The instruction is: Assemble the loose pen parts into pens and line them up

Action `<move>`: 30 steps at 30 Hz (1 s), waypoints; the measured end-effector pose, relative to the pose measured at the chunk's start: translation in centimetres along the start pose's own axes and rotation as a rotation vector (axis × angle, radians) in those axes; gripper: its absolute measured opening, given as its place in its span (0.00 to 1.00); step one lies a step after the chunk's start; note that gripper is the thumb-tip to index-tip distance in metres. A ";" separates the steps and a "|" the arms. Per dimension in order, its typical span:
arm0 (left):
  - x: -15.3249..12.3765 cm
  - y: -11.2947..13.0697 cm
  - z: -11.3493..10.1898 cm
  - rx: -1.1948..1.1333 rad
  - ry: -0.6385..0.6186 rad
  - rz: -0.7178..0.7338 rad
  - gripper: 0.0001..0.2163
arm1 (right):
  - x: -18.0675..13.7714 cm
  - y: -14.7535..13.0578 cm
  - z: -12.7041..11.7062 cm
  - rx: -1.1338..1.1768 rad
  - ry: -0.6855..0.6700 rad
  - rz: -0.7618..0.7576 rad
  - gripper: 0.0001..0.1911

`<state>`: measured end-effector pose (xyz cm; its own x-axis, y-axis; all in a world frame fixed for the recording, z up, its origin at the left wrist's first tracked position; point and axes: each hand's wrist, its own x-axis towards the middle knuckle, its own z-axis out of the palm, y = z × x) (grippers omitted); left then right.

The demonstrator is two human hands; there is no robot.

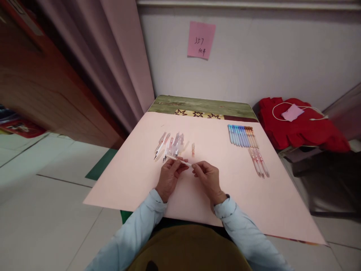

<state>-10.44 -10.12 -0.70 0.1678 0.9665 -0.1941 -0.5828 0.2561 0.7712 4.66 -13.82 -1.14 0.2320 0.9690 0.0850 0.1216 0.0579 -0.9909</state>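
My left hand (169, 176) and my right hand (207, 177) meet over the middle of a pink sheet (135, 177) that covers a small table. Both pinch one thin pale pen (178, 160), held level between them. The left grips its left half, the right fingertips close on its right end. Just beyond the hands lies a loose pile of pen parts and clear barrels (170, 145), with one short piece (193, 149) lying apart to the right.
A neat row of blue and orange pens (242, 135) lies at the far right of the sheet, with a few pink pens (258, 162) below it. A red cloth with a white cable (299, 126) sits right of the table. A curtain (113, 56) hangs left, with a pink note (200, 39) on the wall.
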 end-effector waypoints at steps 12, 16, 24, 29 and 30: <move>0.3 0.0 -0.2 -0.049 0.059 0.028 0.12 | 0.1 -0.2 0.2 -0.059 -0.011 -0.104 0.11; 0.2 0.0 -0.2 -0.048 0.056 0.009 0.12 | 0.0 0.2 0.0 -0.052 -0.077 -0.039 0.17; 0.2 0.0 -0.4 -0.063 0.047 0.019 0.12 | 0.1 -0.2 0.1 -0.094 -0.021 -0.126 0.13; 0.2 -0.1 -0.4 -0.040 0.048 0.020 0.12 | 0.1 0.0 -0.1 -0.088 -0.093 -0.043 0.20; 0.2 -0.1 -0.3 -0.041 0.052 0.020 0.12 | 0.1 0.0 -0.1 -0.080 -0.092 -0.047 0.20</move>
<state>-10.60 -9.94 -1.05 0.1149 0.9708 -0.2105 -0.6183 0.2357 0.7498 4.80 -13.79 -1.15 0.1354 0.9838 0.1173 0.2081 0.0875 -0.9742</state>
